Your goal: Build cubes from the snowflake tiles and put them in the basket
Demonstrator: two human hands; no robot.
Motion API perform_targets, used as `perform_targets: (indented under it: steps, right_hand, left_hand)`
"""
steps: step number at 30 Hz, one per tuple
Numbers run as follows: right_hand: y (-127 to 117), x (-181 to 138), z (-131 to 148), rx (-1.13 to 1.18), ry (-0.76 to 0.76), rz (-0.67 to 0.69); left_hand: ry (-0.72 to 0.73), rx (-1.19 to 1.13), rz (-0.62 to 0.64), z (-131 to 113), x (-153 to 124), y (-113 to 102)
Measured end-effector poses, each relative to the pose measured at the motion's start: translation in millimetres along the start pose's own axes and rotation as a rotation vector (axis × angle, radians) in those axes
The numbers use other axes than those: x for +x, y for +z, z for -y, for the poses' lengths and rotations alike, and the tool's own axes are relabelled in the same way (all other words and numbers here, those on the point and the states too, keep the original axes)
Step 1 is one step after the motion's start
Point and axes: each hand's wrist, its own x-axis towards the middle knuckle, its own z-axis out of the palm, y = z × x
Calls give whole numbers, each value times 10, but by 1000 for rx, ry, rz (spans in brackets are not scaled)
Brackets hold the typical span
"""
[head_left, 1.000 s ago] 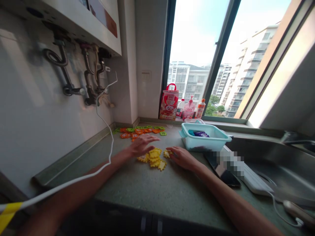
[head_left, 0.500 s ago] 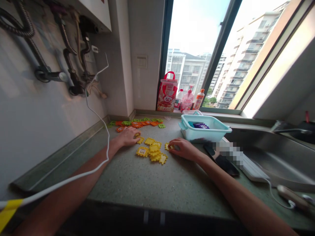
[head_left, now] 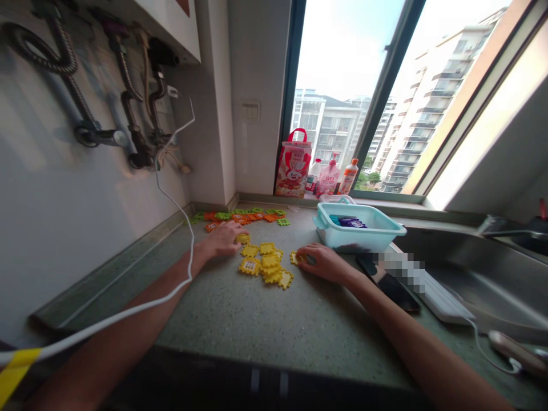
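Observation:
My left hand [head_left: 223, 238] rests low over the counter, its fingers closed on a yellow notched-edge foam-like puzzle tile [head_left: 243, 238]. A loose yellow tile [head_left: 250, 250] lies just below those fingertips. My right hand [head_left: 321, 261] pinches another yellow puzzle tile [head_left: 294, 258] at its right edge, close to the countertop. Between my hands sits a loose, overlapping pile of yellow tiles [head_left: 270, 262]. One printed yellow tile [head_left: 249, 266] at the pile's left side shows a white patch with dark marks. My fingers partly cover both held tiles.
Orange and green tiles [head_left: 244, 217] line the counter's back edge. A light-blue tub [head_left: 363, 235] with purple and teal pieces stands right, beside a phone [head_left: 394, 288], a white power strip [head_left: 440, 294] and the sink [head_left: 505, 285]. A white cable [head_left: 162, 298] crosses before my left arm.
The view has shifted slightly. My left fingers have drawn back a little from the loose tile beneath them, with a yellow tile still at the fingertips. My right hand has barely moved.

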Motion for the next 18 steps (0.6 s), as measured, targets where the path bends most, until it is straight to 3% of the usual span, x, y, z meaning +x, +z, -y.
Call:
perform_targets:
  steps: [5, 8, 12, 18]
  right_hand:
    - [21, -1, -20, 43, -13, 7]
    - [16, -1, -18, 29, -12, 9]
    - [-11, -6, 8, 25, -16, 22]
    - [-2, -13, -30, 58, -16, 25]
  left_hand:
    - [-62, -14, 28, 35, -37, 10]
    - [-109, -23, -28, 46, -24, 3]
    - [-40, -233, -67, 52, -3, -12]
    - [-41, -442, 117, 73, -39, -67]
